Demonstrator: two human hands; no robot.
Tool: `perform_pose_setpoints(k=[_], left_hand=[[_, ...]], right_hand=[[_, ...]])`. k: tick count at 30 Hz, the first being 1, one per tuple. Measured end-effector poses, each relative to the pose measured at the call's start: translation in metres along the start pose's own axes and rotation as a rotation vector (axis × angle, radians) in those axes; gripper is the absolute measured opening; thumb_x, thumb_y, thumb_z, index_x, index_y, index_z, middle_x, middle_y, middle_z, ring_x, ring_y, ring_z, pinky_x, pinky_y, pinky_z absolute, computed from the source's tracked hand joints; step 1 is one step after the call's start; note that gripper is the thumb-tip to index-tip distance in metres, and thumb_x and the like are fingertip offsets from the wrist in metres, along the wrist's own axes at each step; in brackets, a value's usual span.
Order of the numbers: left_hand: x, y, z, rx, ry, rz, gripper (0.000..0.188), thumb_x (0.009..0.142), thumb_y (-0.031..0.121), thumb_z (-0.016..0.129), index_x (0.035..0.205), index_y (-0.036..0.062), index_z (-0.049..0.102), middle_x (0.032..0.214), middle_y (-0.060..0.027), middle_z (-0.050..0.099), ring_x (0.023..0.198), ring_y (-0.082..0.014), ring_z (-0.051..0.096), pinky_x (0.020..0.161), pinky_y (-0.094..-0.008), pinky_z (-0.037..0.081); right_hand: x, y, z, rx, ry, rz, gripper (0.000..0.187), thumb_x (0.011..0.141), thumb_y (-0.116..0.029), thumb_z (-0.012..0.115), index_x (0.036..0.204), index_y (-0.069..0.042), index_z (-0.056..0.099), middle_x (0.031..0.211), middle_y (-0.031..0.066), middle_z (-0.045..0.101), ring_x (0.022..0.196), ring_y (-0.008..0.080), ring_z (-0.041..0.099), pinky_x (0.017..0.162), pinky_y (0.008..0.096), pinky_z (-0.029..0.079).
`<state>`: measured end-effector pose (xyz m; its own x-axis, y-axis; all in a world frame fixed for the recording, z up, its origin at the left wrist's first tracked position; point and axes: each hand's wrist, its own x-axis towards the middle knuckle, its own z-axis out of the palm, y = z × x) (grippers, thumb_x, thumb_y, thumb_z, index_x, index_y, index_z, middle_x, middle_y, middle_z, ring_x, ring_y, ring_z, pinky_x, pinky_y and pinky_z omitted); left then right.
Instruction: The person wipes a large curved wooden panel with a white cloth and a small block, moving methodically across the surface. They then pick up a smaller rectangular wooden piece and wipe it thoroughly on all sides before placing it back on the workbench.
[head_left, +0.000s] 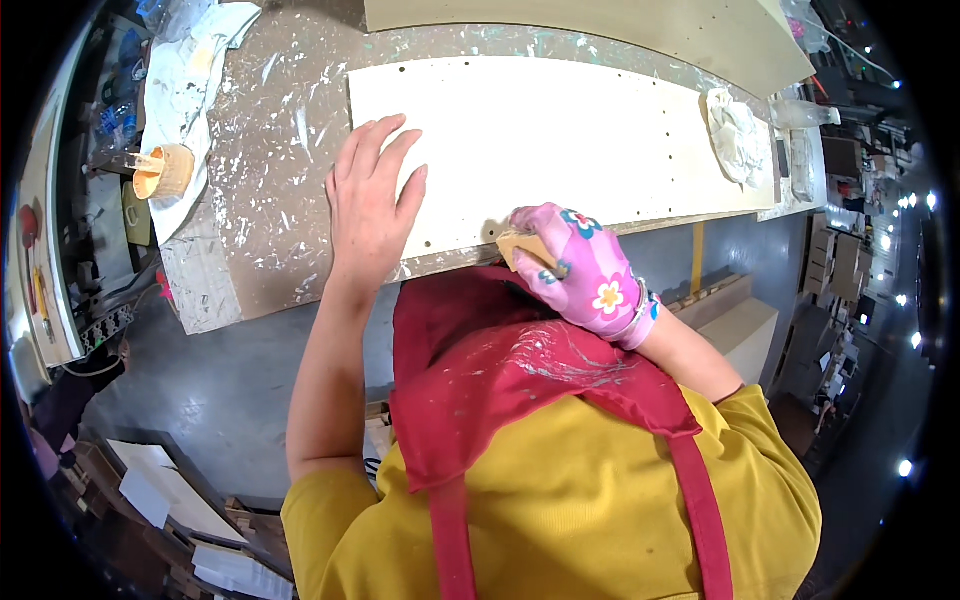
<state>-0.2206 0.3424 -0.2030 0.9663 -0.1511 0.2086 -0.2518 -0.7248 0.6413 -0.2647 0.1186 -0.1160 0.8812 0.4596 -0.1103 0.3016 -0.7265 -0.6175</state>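
A long pale board [540, 140] with small dark holes lies across the worktable. My bare left hand [372, 190] rests at its left end, fingers spread over the surface. My right hand [585, 265], in a pink flowered glove, is closed around a tan block [522, 247] that looks like a sanding block. The block is at the near edge of the board; part of it is hidden by the glove. Whether its face presses on the edge cannot be made out.
The paint-spattered table [270, 160] holds a crumpled white cloth [735, 138] on the board's right end and a clear bottle [800, 114] beyond. Another panel [600, 30] lies at the back. On the left, a stained cloth [190, 90] lies beside a cup of orange-tan filler [165, 172].
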Motion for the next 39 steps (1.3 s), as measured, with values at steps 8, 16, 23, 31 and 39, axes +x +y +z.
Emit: perform_pose_setpoints(k=[8, 16, 23, 31, 39], left_hand=[[0.000, 0.004, -0.002, -0.001, 0.039, 0.022, 0.031, 0.085, 0.014, 0.062, 0.115, 0.0063, 0.060, 0.130, -0.0074, 0.053, 0.124, -0.0325, 0.045, 0.102, -0.0432, 0.035], [0.000, 0.002, 0.000, -0.003, 0.057, 0.021, 0.030, 0.084, 0.013, 0.062, 0.114, 0.0058, 0.061, 0.128, -0.0080, 0.055, 0.123, -0.0331, 0.046, 0.102, -0.0444, 0.036], [0.002, 0.002, 0.002, -0.009, 0.072, 0.034, 0.030, 0.083, 0.013, 0.063, 0.112, 0.0048, 0.061, 0.127, -0.0083, 0.055, 0.122, -0.0326, 0.047, 0.101, -0.0446, 0.037], [-0.001, -0.002, 0.004, 0.031, 0.054, 0.015, 0.034, 0.083, 0.016, 0.063, 0.117, 0.0113, 0.061, 0.132, -0.0025, 0.051, 0.128, -0.0288, 0.043, 0.100, -0.0461, 0.035], [0.000, 0.002, 0.002, 0.014, 0.044, 0.031, 0.033, 0.084, 0.014, 0.062, 0.116, 0.0084, 0.060, 0.129, -0.0066, 0.053, 0.125, -0.0320, 0.045, 0.101, -0.0457, 0.035]], right_hand=[[0.011, -0.006, 0.020, -0.249, -0.071, -0.078, 0.023, 0.078, -0.010, 0.062, 0.101, -0.006, 0.058, 0.084, 0.0100, 0.061, 0.076, 0.0277, 0.063, 0.069, 0.0407, 0.050], [0.020, -0.024, 0.029, -0.443, -0.045, -0.219, 0.020, 0.077, -0.010, 0.059, 0.097, -0.009, 0.058, 0.078, 0.0070, 0.060, 0.073, 0.0249, 0.063, 0.066, 0.0393, 0.049], [0.019, -0.018, 0.031, -0.395, -0.038, -0.204, 0.016, 0.077, -0.009, 0.057, 0.093, -0.008, 0.058, 0.077, 0.0067, 0.060, 0.071, 0.0242, 0.062, 0.061, 0.0383, 0.048], [-0.011, 0.013, 0.000, -0.282, 0.079, -0.006, 0.016, 0.074, -0.008, 0.062, 0.090, -0.007, 0.059, 0.077, 0.0124, 0.061, 0.069, 0.0306, 0.063, 0.062, 0.0407, 0.051], [-0.007, 0.002, 0.018, -0.138, 0.116, -0.080, 0.020, 0.081, -0.014, 0.062, 0.100, -0.007, 0.059, 0.090, 0.0131, 0.063, 0.077, 0.0295, 0.064, 0.067, 0.0389, 0.052]])
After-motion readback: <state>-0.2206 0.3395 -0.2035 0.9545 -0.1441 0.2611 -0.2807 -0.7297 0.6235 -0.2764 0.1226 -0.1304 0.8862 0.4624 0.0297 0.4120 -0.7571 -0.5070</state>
